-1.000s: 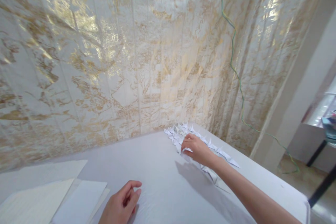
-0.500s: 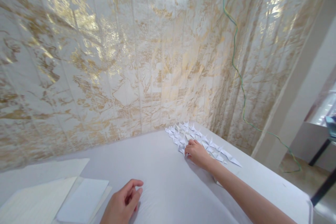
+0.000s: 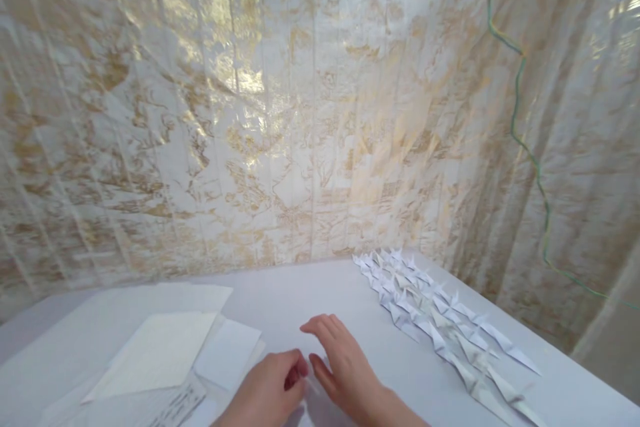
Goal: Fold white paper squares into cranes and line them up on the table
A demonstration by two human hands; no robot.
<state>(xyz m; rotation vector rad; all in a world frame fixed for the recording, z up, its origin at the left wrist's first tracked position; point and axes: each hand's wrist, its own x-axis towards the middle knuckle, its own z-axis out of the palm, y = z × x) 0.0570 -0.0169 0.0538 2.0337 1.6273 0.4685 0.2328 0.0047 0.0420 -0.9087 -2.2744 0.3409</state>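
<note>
Head view: folded-paper rows (image 3: 439, 319) slant toward the near right.

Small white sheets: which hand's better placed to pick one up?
Left, likely: the left hand is close beside the small white sheets; the right hand is farther across, nearer the folded papers.

The right hand (image 3: 345, 363) is now off the folded papers (image 3: 437, 341), just beside the left hand (image 3: 273, 381), its thumb and fingers parted.
</note>
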